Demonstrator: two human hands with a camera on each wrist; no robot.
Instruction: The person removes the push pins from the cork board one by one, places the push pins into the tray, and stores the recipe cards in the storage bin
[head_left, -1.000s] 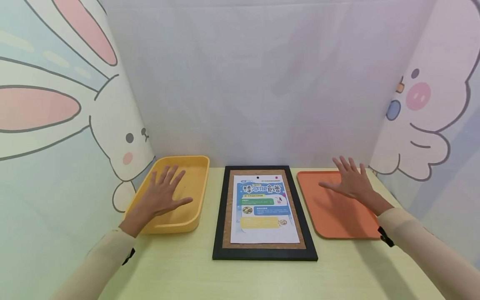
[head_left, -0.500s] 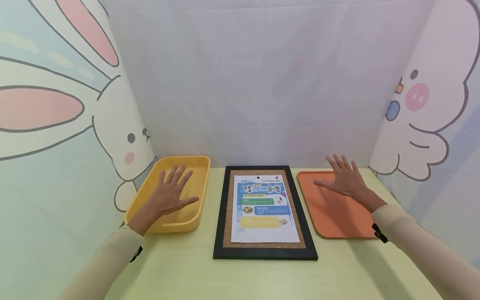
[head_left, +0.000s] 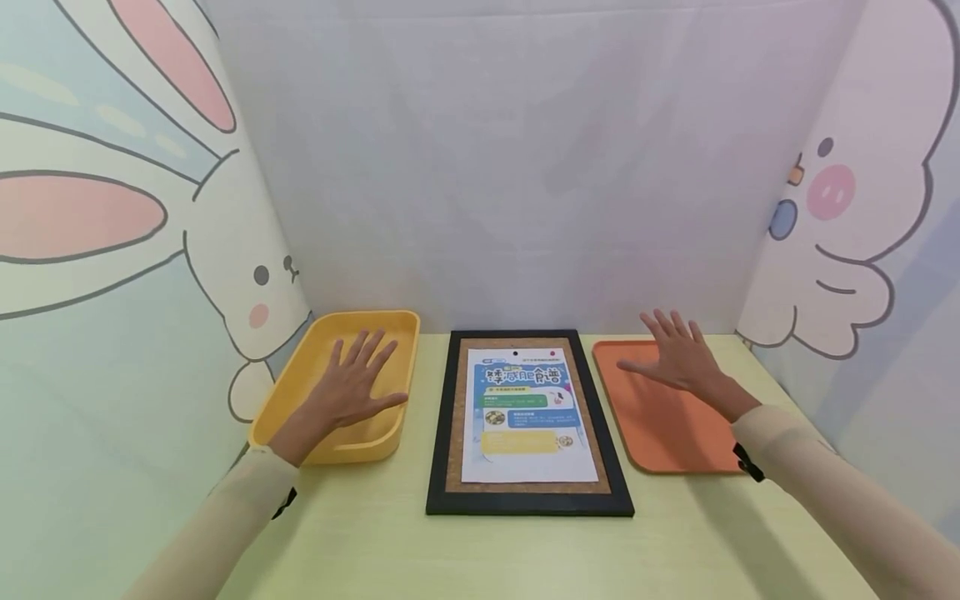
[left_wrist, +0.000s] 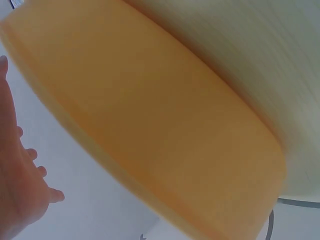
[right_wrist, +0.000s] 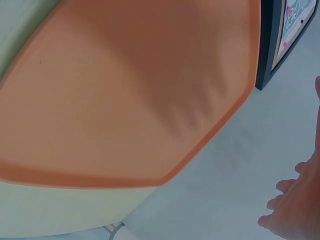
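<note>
A person's two bare hands hover, fingers spread apart, over a pale yellow-green table (head_left: 420,558). The left hand (head_left: 347,393) hangs above a yellow bin (head_left: 360,452) at the far left, its thumb reaching over the bin's right side; the left wrist view shows the hand apart from the bin's wall. The right hand (head_left: 681,362) is poised above an orange tray (head_left: 652,433) at the far right — its shadow falls across the tray. Between bin and tray lies a black-framed corkboard (head_left: 528,503) bearing a printed sheet (head_left: 528,467), a dark pin (head_left: 515,353) and a pink pin (head_left: 552,353) near its far edge. A cartoon rabbit (head_left: 228,283) decorates the left wall — a pale backdrop (head_left: 510,167) stands behind.
</note>
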